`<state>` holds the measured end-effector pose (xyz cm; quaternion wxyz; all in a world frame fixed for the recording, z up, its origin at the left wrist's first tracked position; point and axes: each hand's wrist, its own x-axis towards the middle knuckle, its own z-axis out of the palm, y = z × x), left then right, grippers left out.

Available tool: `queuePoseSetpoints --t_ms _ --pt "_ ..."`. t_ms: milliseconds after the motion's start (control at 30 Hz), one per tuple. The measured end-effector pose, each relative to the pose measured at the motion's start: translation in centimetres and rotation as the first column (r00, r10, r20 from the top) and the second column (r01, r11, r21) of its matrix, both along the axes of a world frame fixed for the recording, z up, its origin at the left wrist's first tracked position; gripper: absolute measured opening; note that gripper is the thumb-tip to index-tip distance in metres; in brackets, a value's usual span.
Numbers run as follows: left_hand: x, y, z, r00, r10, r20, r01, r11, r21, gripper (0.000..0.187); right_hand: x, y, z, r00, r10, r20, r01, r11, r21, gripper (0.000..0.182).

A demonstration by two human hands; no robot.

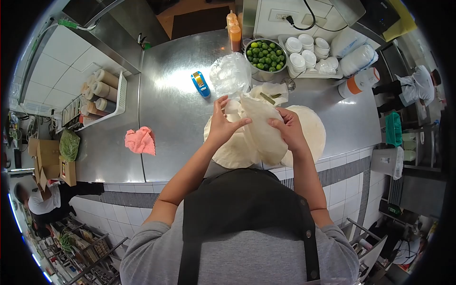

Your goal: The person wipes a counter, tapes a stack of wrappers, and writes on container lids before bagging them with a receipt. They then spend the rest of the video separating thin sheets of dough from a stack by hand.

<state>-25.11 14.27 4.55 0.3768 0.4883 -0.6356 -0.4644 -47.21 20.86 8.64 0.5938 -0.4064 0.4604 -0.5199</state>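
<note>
My right hand grips a large thin pale flatbread, like a flour tortilla, at its right side with the thumb on top. The sheet is lifted and bent above the counter. My left hand is at its left side, fingers stretched apart, the thumb tip touching the edge. Below lie more flatbreads: one on the left under my hands and another on the right beneath my right wrist. Just beyond is a crumpled translucent wrapper with a green strip on it.
On the steel counter are a blue tape dispenser, a clear plastic bag, a pink cloth and a bowl of limes. Sauce bottles and white cups stand behind. Other people are farther off.
</note>
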Motion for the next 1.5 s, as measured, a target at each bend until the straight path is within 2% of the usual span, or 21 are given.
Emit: queuePoseSetpoints --t_ms 67,100,167,200,267,300,367,467,600,667,767,833,1000,1067,1100,1167,1200,1267,1300,1367,1500 --pt "0.0 -0.2 0.0 0.998 0.026 -0.064 -0.018 0.993 0.116 0.082 0.3 -0.1 0.0 1.000 -0.030 0.007 0.030 1.000 0.007 0.018" --pt "0.1 -0.3 -0.2 0.998 0.027 -0.063 -0.020 0.993 0.115 0.082 0.5 -0.2 0.1 0.998 -0.065 0.014 0.065 0.998 0.015 0.017" --pt "0.2 -0.3 -0.5 0.989 -0.075 0.128 0.096 0.981 -0.167 0.047 0.7 -0.1 0.4 0.998 -0.065 0.019 0.065 0.998 0.019 0.017" --pt "0.1 -0.3 -0.5 0.989 -0.075 0.129 0.096 0.982 -0.165 0.047 0.7 -0.1 0.5 0.998 -0.065 0.024 0.065 0.998 0.022 0.017" --pt "-0.2 -0.3 -0.4 0.989 -0.141 0.037 0.145 0.981 -0.130 0.026 0.4 -0.1 0.5 0.998 -0.049 0.038 0.048 0.999 0.024 0.018" --pt "-0.3 -0.4 -0.5 0.989 -0.142 0.037 0.146 0.981 -0.130 0.026 0.2 0.0 0.5 0.998 -0.031 0.051 0.030 0.999 0.024 0.019" --pt "-0.3 -0.7 -0.8 0.973 -0.215 -0.079 0.211 0.976 -0.055 0.022 -0.8 0.1 -0.2 0.997 -0.049 0.055 0.048 0.998 0.035 0.021" --pt "-0.4 -0.9 -0.4 0.970 -0.220 -0.099 0.208 0.971 -0.116 0.019 -1.7 0.1 -0.1 0.988 -0.110 0.110 0.105 0.993 0.054 0.023" --pt "-0.2 -1.1 -0.3 0.966 -0.234 -0.106 0.221 0.967 -0.126 0.017 -2.8 0.1 -0.2 0.957 -0.144 0.251 0.134 0.989 0.054 0.028" --pt "-0.3 -1.0 -0.5 0.939 -0.190 -0.288 0.194 0.981 -0.012 0.018 -3.0 0.0 -0.6 0.946 -0.159 0.283 0.149 0.987 0.059 0.029" --pt "0.1 -1.0 -0.5 0.909 -0.203 -0.364 0.221 0.975 0.007 0.016 -2.7 -0.2 -0.5 0.931 -0.176 0.321 0.163 0.984 0.066 0.030" --pt "0.4 -1.0 -0.6 0.917 -0.183 -0.355 0.194 0.981 -0.004 0.017 -1.8 -0.4 0.6 0.882 -0.248 0.401 0.216 0.969 0.123 0.030" --pt "1.0 -1.1 -1.2 0.948 -0.150 -0.280 0.142 0.989 -0.050 0.020 -1.5 -0.5 -0.3 0.929 -0.191 0.318 0.170 0.981 0.094 0.027" --pt "0.7 -0.6 0.6 0.839 -0.138 -0.527 0.263 0.950 0.170 0.040 -1.4 -0.5 -0.4 0.954 -0.145 0.263 0.132 0.989 0.066 0.027" --pt "0.6 -0.7 0.3 0.839 -0.137 -0.527 0.263 0.949 0.171 0.040 -1.0 -0.6 0.1 0.971 -0.108 0.214 0.100 0.994 0.045 0.025" --pt "0.3 -1.0 -0.5 0.855 0.121 -0.504 0.197 0.824 0.532 0.063 -0.6 -0.6 0.2 0.984 -0.068 0.165 0.065 0.998 0.025 0.023" --pt "0.1 -1.2 -0.2 0.855 0.123 -0.504 0.195 0.825 0.531 0.063 -0.5 -0.7 0.1 0.984 -0.053 0.168 0.050 0.999 0.021 0.023" --pt "-0.2 -1.4 0.3 0.896 0.218 -0.388 0.150 0.673 0.724 0.071 -0.4 -0.8 0.0 0.985 -0.038 0.171 0.036 0.999 0.015 0.022" --pt "-0.2 -1.3 -0.1 0.895 0.218 -0.388 0.150 0.674 0.724 0.071 -0.2 -0.7 0.0 0.987 -0.039 0.158 0.036 0.999 0.025 0.022" --pt "-0.1 -0.9 -1.4 0.864 0.138 -0.484 0.163 0.834 0.528 0.071 0.1 -0.5 0.1 0.988 -0.043 0.148 0.038 0.999 0.036 0.022" --pt "-0.2 -0.9 -0.2 0.820 0.145 -0.553 0.162 0.869 0.467 0.070 0.3 -0.3 -0.2 0.991 -0.004 0.136 -0.001 1.000 0.031 0.021"
